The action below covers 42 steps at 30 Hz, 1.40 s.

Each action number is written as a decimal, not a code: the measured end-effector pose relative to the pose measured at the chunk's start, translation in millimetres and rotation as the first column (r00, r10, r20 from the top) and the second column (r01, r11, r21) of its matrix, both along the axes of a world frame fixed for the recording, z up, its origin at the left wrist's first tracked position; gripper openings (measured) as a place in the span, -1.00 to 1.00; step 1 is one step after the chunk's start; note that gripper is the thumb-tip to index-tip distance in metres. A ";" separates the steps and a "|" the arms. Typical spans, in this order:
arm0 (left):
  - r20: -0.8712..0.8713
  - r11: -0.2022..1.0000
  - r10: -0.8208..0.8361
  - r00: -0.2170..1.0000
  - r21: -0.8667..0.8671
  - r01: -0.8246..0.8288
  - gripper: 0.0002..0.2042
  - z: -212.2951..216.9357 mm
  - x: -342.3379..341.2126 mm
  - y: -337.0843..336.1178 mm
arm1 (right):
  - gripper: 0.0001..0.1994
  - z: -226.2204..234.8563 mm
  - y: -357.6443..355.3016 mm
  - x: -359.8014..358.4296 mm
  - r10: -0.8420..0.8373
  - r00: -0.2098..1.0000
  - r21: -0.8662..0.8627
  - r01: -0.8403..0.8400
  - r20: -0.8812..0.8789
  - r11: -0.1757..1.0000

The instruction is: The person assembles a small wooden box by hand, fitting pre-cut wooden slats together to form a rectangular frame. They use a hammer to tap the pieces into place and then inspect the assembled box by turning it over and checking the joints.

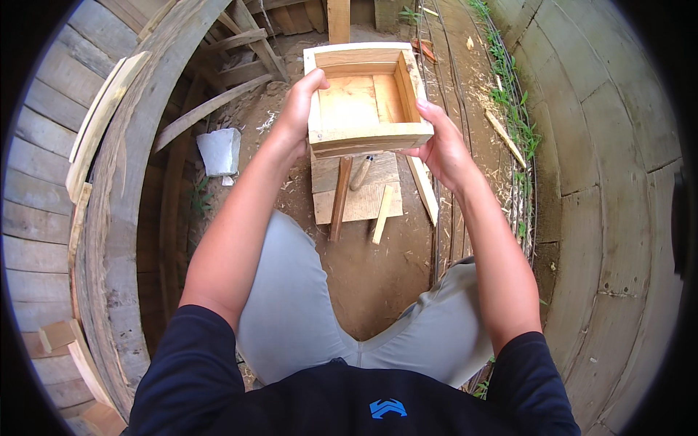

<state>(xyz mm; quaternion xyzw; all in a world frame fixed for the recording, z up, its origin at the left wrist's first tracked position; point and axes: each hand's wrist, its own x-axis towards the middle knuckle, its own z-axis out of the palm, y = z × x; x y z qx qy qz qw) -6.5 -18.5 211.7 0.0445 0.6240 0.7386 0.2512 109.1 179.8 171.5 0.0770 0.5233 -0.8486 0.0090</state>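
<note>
Left: grey-white block (219, 152) on dirt. Left hand (299, 109) clasping left side of open wooden box (371, 136), thumb over rim. Box raised between both hands, above low wooden worktop (326, 208). Dark stick (340, 196), round-handled tool (360, 174), pale strip (382, 214) there, nearer the body. Right hand (445, 149) clasping box's right side, thumb against rim. Further right: grassy strip (525, 131), plank wall (582, 240).

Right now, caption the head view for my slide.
Left hand and right hand hold an open wooden box by opposite sides over dirt ground.
</note>
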 end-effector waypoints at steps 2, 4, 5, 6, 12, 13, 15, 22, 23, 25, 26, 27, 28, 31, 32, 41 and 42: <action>-0.006 1.000 -0.001 1.000 -0.022 0.001 -0.61 -1.9 -2.9 -2.1 | -0.41 4.4 -2.8 1.0 -0.009 0.999 -0.001 0.009 0.033 1.000; -0.027 0.998 -0.017 0.999 -0.058 0.016 -0.48 -10.6 -11.5 -5.2 | -0.41 4.1 -2.3 0.5 -0.006 0.999 0.005 0.005 0.039 1.000; -0.020 0.998 -0.027 0.999 -0.062 0.026 -0.49 -12.4 -12.8 -6.0 | -0.40 3.1 -1.9 0.0 -0.004 0.999 0.008 0.004 0.043 1.000; -0.012 0.997 -0.036 0.999 -0.066 0.035 -0.49 -14.1 -14.0 -6.8 | -0.41 2.1 -2.2 -0.6 -0.004 0.999 0.002 0.004 0.051 1.000; -0.023 0.998 -0.039 0.999 -0.050 0.038 -0.52 -13.9 -12.4 -5.4 | -0.47 9.5 -0.1 2.3 0.044 0.998 -0.013 -0.043 0.055 0.999; -0.046 0.998 -0.033 0.998 -0.048 0.031 -0.53 -16.0 -15.0 -6.4 | -0.48 7.2 1.7 2.1 0.057 0.998 -0.004 -0.057 0.041 0.998; -0.172 0.998 -0.028 0.985 -0.065 0.017 -0.56 -26.8 -24.2 -13.9 | -0.49 5.6 0.6 2.3 0.054 0.998 0.009 -0.054 0.024 0.999; -0.281 0.999 0.037 0.959 -0.020 -0.045 -0.64 -22.0 -11.5 -5.1 | -0.44 -3.9 3.9 5.3 0.050 0.999 -0.041 -0.051 -0.010 0.998; -0.286 0.999 0.029 0.958 -0.013 -0.034 -0.64 -22.4 -11.8 -5.6 | -0.43 -5.3 4.2 4.4 0.071 0.997 -0.043 -0.072 -0.023 0.997; -0.296 1.000 0.011 0.955 -0.001 -0.012 -0.63 -22.9 -12.5 -6.4 | -0.43 -6.9 2.7 3.3 0.054 0.998 -0.018 -0.054 -0.017 0.998; -0.301 1.000 0.006 0.954 -0.005 -0.007 -0.63 -22.9 -13.2 -7.0 | -0.43 -6.7 2.0 2.9 0.045 0.999 -0.006 -0.045 -0.014 0.999; -0.307 1.000 -0.001 0.952 -0.009 -0.002 -0.63 -22.7 -13.7 -7.8 | -0.44 -5.3 2.7 3.1 0.048 0.999 -0.012 -0.048 0.005 0.999; -0.312 1.000 -0.006 0.950 -0.014 0.001 -0.62 -21.0 -13.1 -8.8 | -0.44 -0.3 2.6 3.8 0.052 0.998 -0.018 -0.052 0.023 0.998; -0.348 1.000 -0.021 0.937 0.004 0.024 -0.59 -18.0 -4.7 -6.6 | -0.47 -0.2 1.3 3.5 0.040 0.998 -0.089 -0.035 0.055 0.995; -0.369 1.000 -0.020 0.929 0.000 0.022 -0.58 -15.9 -1.6 -4.0 | -0.48 -1.5 1.1 3.5 0.030 0.998 -0.120 -0.022 0.063 0.992; -0.355 0.999 -0.030 0.934 0.019 0.040 -0.53 -17.3 2.2 1.1 | -0.57 -14.5 -1.9 1.3 -0.064 0.998 -0.126 0.066 0.026 0.990; -0.346 0.998 -0.032 0.938 0.036 0.048 -0.53 -17.4 2.8 0.8 | -0.57 -16.6 -0.6 1.0 -0.061 0.998 -0.123 0.063 0.017 0.990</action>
